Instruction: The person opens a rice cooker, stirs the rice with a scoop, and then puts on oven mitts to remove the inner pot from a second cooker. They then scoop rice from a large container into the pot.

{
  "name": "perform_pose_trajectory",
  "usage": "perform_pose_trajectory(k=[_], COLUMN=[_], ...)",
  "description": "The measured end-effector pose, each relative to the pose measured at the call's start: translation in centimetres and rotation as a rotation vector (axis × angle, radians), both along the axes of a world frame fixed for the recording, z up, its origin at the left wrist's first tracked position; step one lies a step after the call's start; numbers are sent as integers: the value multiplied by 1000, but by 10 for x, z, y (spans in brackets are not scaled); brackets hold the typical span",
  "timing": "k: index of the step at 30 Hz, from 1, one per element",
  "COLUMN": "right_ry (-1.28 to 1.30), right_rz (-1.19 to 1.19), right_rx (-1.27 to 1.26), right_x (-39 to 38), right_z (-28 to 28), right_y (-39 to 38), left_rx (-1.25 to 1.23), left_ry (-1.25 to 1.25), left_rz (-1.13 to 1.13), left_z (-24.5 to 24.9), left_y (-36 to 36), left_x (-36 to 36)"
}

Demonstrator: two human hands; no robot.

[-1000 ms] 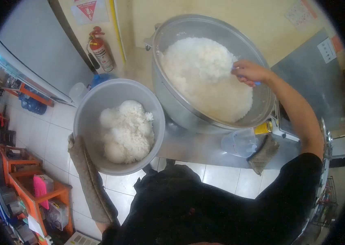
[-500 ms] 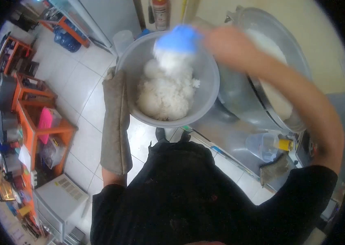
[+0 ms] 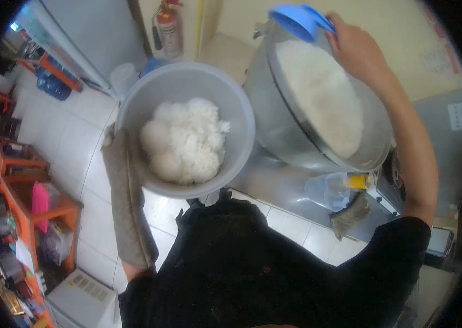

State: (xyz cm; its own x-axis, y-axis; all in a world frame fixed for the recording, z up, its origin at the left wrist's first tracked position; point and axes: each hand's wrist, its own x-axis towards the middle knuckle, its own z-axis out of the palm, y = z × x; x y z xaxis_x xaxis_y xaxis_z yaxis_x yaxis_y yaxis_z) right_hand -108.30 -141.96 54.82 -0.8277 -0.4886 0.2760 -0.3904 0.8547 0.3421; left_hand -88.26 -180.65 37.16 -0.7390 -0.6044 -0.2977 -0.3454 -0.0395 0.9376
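Observation:
A grey plastic tub (image 3: 241, 117) holds a mound of white cooked rice (image 3: 190, 142) in rounded lumps. At the tub's left side is my left hand (image 3: 119, 150), inside a long brown oven mitt; it grips the rim, though the fingers themselves are hidden. My right hand (image 3: 357, 52) is closed around the handle of a blue plastic scoop (image 3: 295, 22), above the far rim of a large metal pot (image 3: 283, 117). More rice (image 3: 324, 101) fills much of that pot. No rice shows in the part of the scoop I can see.
The pot stands on a metal counter (image 3: 274, 177). Near it are a clear plastic jug (image 3: 324, 191) with a yellow part and another brown mitt (image 3: 351, 216). A fire extinguisher (image 3: 169, 31) hangs on the far wall. Orange shelving (image 3: 40, 213) with pots lines the left side.
My right hand and the blue scoop have moved from over the tub to the right, above the pot. The scoop's rice has gone into the tub. In view, the tub sits further left.

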Motion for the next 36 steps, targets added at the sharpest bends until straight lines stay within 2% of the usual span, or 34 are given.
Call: perform_pose_trajectory(k=[2, 3, 5, 8, 11, 12, 13, 15, 16, 18, 21, 23, 25, 27, 29, 31, 33, 36], right_ry=[-2, 7, -5, 15, -68, -101, -180, -257, -272, -299, -456, -571, -558, -535, -654, -592, -541, -653], right_rz=[-187, -203, -277, -283, -332, -346, -320, -289, -229, -165, -201, -324, -247, -176, -88, -114, -133, -132], right_rx=[204, 204, 405, 261, 217, 208, 261, 316, 297, 275, 217, 158, 152, 144, -45, -2, 43, -17], right_x=[-35, -52, -79, -105, -120, -122, -121, -131, -134, -133, -139, -138, -130, -122, -110, -75, -64, -48], right_z=[-25, -40, -74, -128, -149, -151, -143, -142, -142, -147, -147, -154, -152, -150, -158, -168, -172, -161], right_y=[82, 120, 182, 224, 231, 230, 232, 240, 243, 245, 240, 235, 220, 216, 215, 196, 166, 134], left_rx=[-41, -34, -28, -107, -46, -182, -177, -6, -131, -112, -21, 41, -120, -119, -122, -41, -37, -30], left_ry=[-6, 14, 39, -43, 4, -112, -136, 36, -46, -71, -43, -12, -118, -109, -98, 23, 1, -23], left_rz=[-6, -1, -15, 4, -1, -50, -63, -11, -48, -23, 22, 26, 44, 38, 25, 12, 31, 22], left_z=[-8, -22, -27, -23, -66, -51, -52, -54, -49, -51, -62, -61, -45, -43, -52, -82, -62, -52], left_y=[-8, -15, -14, -5, -32, -24, -22, -20, -22, -22, -28, -28, -16, -14, -23, -45, -30, -16], left_x=[-5, -8, -13, -17, -26, -28, -26, -28, -30, -31, -32, -30, -35, -33, -29, -25, -27, -20])
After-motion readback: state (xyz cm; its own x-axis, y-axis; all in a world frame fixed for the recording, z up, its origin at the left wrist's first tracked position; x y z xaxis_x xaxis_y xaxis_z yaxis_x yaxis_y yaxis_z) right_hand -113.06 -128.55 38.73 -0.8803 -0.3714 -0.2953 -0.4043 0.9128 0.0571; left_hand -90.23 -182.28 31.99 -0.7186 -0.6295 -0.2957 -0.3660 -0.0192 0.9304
